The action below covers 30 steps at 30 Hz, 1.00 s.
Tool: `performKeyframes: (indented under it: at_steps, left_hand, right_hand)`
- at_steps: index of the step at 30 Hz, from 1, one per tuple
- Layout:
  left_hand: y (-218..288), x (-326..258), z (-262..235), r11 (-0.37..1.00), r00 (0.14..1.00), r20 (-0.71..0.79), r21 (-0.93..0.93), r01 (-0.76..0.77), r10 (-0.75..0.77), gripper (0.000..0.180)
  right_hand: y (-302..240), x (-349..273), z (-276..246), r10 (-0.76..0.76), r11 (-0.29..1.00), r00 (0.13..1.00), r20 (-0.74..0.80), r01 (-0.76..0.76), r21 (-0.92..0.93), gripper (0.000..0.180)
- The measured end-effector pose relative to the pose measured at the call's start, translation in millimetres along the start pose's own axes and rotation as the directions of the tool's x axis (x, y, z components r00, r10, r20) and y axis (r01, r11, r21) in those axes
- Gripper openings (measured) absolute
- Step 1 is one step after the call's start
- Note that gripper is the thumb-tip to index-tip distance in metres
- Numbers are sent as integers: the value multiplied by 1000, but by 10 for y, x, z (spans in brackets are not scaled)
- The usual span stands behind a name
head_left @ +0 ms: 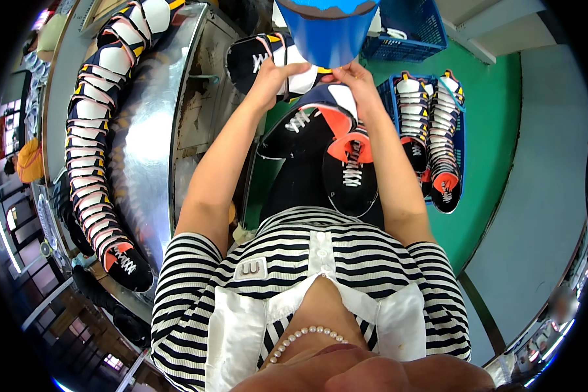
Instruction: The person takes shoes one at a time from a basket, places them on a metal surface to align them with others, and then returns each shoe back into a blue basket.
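At the far left of the frame, a table is lined by a long curved row of shoe uppers (90,140), overlapped one into the next, with a black toe laid at the lower end. Beside it, a shiny metal table (144,140) is bounded on its right by a worn edge. At upper centre, a black and white shoe upper (245,65) is held by the left hand (270,81): its thumb is laid on the white part, its other fingers hidden beneath. Lower down, a pale label (250,268) with a dark mark is carried on the striped shirt (294,230). Loose shoe uppers (351,186) with coral lining are rested on the lap. The space above the hands is blocked by a blue tub (326,39). Under its rim, the fingers of the right hand (356,86) are bent together; whether anything is pinched cannot be told. To the right, a dark blue crate (408,47) is placed above a blue basket (462,150) filled with two stacks of uppers. Green floor (496,130) is left between basket and grey panel (550,130).
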<state>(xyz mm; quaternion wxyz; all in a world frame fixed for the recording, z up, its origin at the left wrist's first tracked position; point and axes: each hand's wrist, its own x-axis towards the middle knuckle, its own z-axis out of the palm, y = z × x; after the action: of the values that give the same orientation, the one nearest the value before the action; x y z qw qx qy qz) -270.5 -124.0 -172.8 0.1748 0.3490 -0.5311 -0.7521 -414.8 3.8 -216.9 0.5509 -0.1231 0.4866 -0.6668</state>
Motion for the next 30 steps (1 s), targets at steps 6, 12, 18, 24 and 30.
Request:
performKeyframes:
  at_steps: [6, 12, 18, 24, 30]
  left_hand:
    - [-51, 82, 38, 892, 911, -137, -303, 336, -389, 29]
    - [-13, 293, 100, 908, 925, -191, -334, 254, -329, 29]
    - [-202, -47, -104, 946, 930, -363, -318, -61, -62, 31]
    - [-127, -1345, 153, 947, 896, -443, -281, -159, 19, 23]
    - [-376, -1479, 482, 938, 970, -198, -286, -195, 142, 33]
  right_hand:
    - [-106, 112, -18, 5, 993, 1000, 31, -2, -115, 14]
    - [-399, 225, -5, 79, 976, 994, -69, -91, -198, 13]
    - [-200, 316, -196, -100, 922, 990, -102, 54, -383, 27]
    - [-98, -324, -397, -31, 998, 949, -315, 47, 42, 30]
    - [465, -625, 572, -218, 975, 917, -335, 193, -107, 34]
